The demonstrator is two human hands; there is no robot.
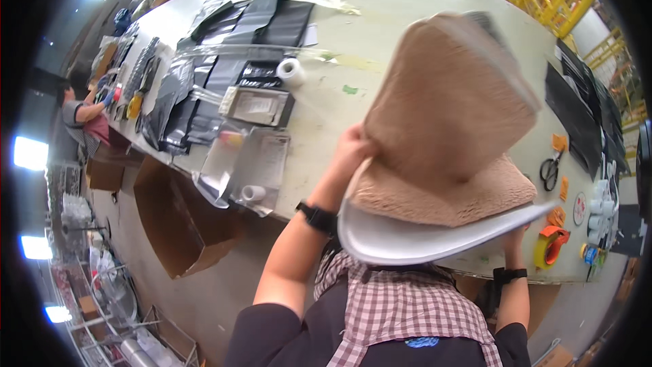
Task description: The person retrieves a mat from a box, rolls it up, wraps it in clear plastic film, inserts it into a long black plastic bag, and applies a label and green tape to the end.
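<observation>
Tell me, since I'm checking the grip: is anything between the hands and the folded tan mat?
Nothing visible. The left hand grips the folded tan fleecy mat directly at its left edge; the right hand holds its white underside at the lower right, mostly hidden beneath it.

mat (448, 102) above table (401, 20) | tape roll (292, 71) left of mat | scissors (550, 168) right | box (180, 221) under table edge

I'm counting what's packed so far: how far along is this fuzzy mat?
Done: filled bags lie along the table. In hand: the tan fuzzy mat, bent in a fold, left hand at its edge, right hand beneath. Left: the mat is not in any bag yet.
</observation>
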